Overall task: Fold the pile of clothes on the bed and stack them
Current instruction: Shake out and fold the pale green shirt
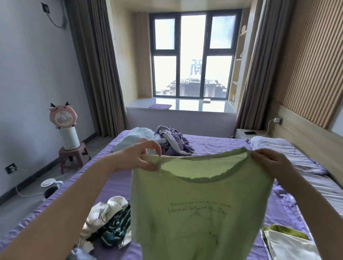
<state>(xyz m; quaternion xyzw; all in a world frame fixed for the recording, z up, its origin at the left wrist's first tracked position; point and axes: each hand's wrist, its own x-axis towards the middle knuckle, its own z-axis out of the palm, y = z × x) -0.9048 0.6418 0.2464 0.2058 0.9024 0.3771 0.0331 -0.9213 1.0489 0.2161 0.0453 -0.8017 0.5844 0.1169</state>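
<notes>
Head view: thin pale-green knit top with a scalloped neckline and faint dark script print (198,209) is held up above the purple satin-sheeted bed (215,145). Left shoulder seam is pinched between thumb and curled fingers of the left hand (140,158); right seam is gripped by the closed fingers of the right hand (271,163). Crumpled white and teal-striped clothes (109,225) are piled lower left; a lilac and pale-blue heap (166,139) is seen farther back. Folded cream and olive satin pieces (287,247) are stacked lower right. Dark-framed window (193,54), brown curtains (95,63) and a slatted wood wall panel (317,57) are visible.
</notes>
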